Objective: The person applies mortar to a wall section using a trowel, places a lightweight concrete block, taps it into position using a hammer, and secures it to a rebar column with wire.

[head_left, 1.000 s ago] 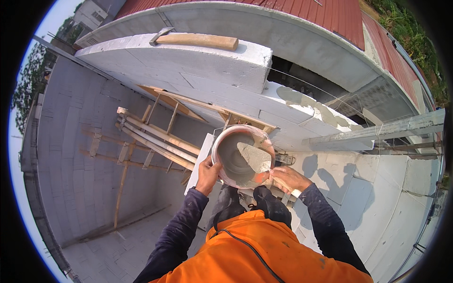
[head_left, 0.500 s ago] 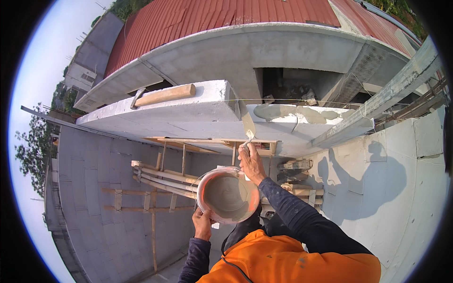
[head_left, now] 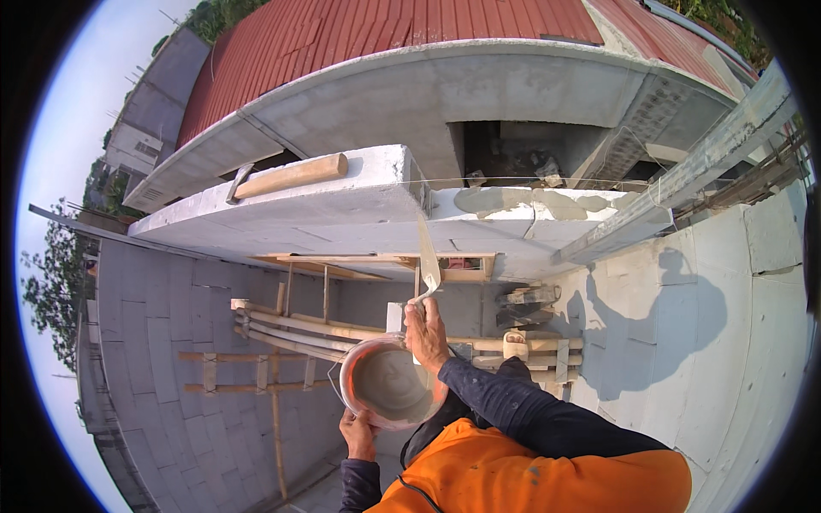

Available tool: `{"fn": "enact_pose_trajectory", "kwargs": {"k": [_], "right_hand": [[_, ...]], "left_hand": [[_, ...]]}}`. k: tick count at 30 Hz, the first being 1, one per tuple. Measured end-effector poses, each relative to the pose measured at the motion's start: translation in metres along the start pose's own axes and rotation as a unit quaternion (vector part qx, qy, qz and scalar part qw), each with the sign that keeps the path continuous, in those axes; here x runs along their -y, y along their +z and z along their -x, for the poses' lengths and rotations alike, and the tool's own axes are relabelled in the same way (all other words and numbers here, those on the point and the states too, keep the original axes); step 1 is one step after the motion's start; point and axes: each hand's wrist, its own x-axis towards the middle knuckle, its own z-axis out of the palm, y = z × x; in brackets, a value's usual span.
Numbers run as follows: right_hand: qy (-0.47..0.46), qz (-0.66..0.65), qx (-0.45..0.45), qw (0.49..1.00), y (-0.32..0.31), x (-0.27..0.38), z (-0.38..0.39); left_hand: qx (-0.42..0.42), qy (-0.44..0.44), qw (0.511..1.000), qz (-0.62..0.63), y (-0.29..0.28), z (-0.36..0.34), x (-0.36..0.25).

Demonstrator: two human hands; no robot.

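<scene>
My left hand grips an orange bucket of grey mortar at its lower left. My right hand is closed on the handle of a trowel above the bucket. The blade points up toward the end of the upper white block; I cannot tell if it touches it. To the right, grey mortar lies in patches along the lower course. A hammer with a wooden handle rests on the upper block.
Below are bamboo poles and a wooden frame, with my foot on the right-hand poles. A column slants at the right beside a thin string. Block walls flank me; a red roof lies beyond.
A second ago the trowel was over the bucket's mouth; it has since risen to the wall. In the last half second my right hand and the bucket moved slightly down and left.
</scene>
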Motion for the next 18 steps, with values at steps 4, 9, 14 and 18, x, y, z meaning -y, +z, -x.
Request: {"fn": "enact_pose_trajectory", "kwargs": {"k": [4,9,14,18], "right_hand": [[0.046,-0.057,-0.02,0.997,-0.014,0.021,-0.015],[-0.036,0.053,-0.006,0.998,-0.013,0.015,-0.085],[-0.035,-0.021,0.016,0.999,-0.003,0.05,-0.049],[0.002,-0.138,0.044,0.99,-0.004,0.087,-0.052]], "left_hand": [[-0.008,0.004,1.0,0.01,0.002,0.005,0.001],[0.006,0.017,1.0,0.02,0.013,0.008,-0.003],[-0.003,0.007,1.0,0.027,0.013,0.015,-0.001],[-0.003,0.006,1.0,0.024,0.015,0.014,0.0]]}}
